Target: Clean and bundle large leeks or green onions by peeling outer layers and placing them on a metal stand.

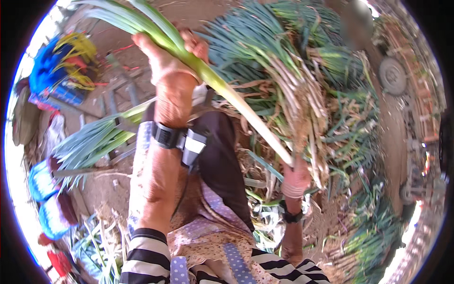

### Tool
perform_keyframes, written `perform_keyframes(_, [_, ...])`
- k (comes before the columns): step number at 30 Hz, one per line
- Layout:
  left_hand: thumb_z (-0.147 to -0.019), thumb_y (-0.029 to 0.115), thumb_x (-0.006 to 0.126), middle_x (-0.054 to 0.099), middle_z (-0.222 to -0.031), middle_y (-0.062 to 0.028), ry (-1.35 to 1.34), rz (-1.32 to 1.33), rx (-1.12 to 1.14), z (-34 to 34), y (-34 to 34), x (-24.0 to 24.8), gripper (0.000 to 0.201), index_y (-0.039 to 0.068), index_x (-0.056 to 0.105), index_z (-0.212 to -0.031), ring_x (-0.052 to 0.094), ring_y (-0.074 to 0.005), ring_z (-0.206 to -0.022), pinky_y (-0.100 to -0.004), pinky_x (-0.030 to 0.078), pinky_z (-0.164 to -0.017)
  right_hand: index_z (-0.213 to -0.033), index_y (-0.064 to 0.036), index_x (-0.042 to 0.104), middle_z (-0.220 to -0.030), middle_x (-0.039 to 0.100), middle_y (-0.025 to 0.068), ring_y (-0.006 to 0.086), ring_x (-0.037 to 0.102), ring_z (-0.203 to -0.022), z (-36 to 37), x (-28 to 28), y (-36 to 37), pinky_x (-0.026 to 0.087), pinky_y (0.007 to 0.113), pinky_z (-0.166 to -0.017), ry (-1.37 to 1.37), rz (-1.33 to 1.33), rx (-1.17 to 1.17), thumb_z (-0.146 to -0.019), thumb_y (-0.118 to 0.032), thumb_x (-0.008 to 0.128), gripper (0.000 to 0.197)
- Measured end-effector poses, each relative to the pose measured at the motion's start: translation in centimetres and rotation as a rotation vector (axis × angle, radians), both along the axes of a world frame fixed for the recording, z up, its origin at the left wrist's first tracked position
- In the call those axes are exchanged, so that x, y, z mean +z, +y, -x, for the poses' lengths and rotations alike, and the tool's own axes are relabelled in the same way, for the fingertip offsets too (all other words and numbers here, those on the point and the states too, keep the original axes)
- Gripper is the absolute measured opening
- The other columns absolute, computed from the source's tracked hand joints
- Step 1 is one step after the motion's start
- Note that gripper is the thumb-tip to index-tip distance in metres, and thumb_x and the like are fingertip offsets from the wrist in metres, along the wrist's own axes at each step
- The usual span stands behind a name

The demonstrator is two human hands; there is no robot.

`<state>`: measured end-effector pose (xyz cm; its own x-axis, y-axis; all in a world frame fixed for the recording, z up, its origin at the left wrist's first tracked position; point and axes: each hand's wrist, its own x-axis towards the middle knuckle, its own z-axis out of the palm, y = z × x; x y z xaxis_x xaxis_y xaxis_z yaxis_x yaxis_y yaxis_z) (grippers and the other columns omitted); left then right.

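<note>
A long green onion (pixel 227 90) with a white shank stretches across in front of me, from its leafy end at the upper left to its root end at the lower right. My left hand (pixel 171 54) is closed around the green part, where the leaves fork. At the bare white end, my right hand (pixel 296 179) is closed on the tip; some of its fingers are hidden. Right beside that hand lies a big heap of unpeeled green onions (pixel 288 71) with dry, soil-covered roots. Left of my knees lies a bunch of clean green onions (pixel 97 142).
Metal bars (pixel 120 92) stand under and behind the clean bunch. Blue and yellow strapping material (pixel 66 66) sits at the upper left, with blue rounded bundles (pixel 47 182) below it. Stripped leaves (pixel 272 222) litter the dirt floor. A wheel (pixel 392 75) shows at the far right.
</note>
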<state>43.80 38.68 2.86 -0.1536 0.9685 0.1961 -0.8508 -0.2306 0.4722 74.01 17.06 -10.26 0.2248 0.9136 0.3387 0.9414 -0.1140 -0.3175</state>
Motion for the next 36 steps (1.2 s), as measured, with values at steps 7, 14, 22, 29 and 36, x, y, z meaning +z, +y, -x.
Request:
perform_keyframes(7, [-0.081,0.058,0.046,0.056,-0.079,-0.0099,0.069,-0.143,0.242,25.5,-2.1,6.1,0.052,0.007,0.055,-0.089,0.054,-0.0272,-0.072,-0.0377,0.048,-0.067,-0.115,-0.0121,0.061,-0.106,0.063,0.0115,0.0290,0.059,-0.096,-4.4,-4.6,-2.0,0.046,0.039,-0.082,0.180,0.457,-0.474,-0.081,-0.033,0.062,0.040])
perform_keyframes(14, [-0.085,0.063,0.037,0.061,-0.088,-0.0146,0.091,0.323,0.636,32.3,-5.7,-6.0,0.060,0.010,0.059,-0.103,0.059,-0.0319,-0.083,-0.0379,0.051,-0.071,-0.103,-0.0125,0.067,-0.102,0.064,0.0140,0.0334,0.060,-0.096,-2.8,-9.9,-9.1,0.046,0.041,-0.083,0.184,0.617,-0.411,-0.080,-0.041,0.061,0.037])
perform_keyframes(22, [-0.084,0.060,0.051,0.056,-0.077,-0.0111,-0.374,0.654,0.481,30.5,-7.1,-18.9,0.049,0.013,0.048,-0.096,0.056,-0.0249,-0.064,-0.0333,0.049,-0.055,-0.100,-0.0132,0.067,-0.102,0.065,0.0110,0.0331,0.060,-0.095,-3.3,-10.5,-12.0,0.047,0.041,-0.080,0.159,0.625,-0.330,-0.080,-0.040,0.061,0.034])
perform_keyframes(29, [-0.086,0.048,0.059,0.061,-0.096,-0.0049,-0.213,0.967,0.767,26.4,-7.2,-24.0,0.040,0.012,0.054,-0.103,0.057,-0.0240,-0.080,-0.0407,0.048,-0.074,-0.100,-0.0137,0.069,-0.096,0.067,0.0109,0.0295,0.063,-0.092,-1.0,-9.0,-11.0,0.047,0.037,-0.080,0.162,0.756,-0.369,-0.079,-0.037,0.064,0.031])
perform_keyframes(36, [-0.086,0.047,0.061,0.059,-0.083,-0.0076,-0.040,1.059,0.428,23.2,-10.6,-23.3,0.037,0.012,0.055,-0.097,0.056,-0.0228,-0.070,-0.0372,0.047,-0.062,-0.102,-0.0132,0.067,-0.103,0.066,0.0115,0.0316,0.061,-0.097,-2.1,-10.0,-11.7,0.046,0.038,-0.083,0.166,0.808,-0.332,-0.080,-0.040,0.059,0.036])
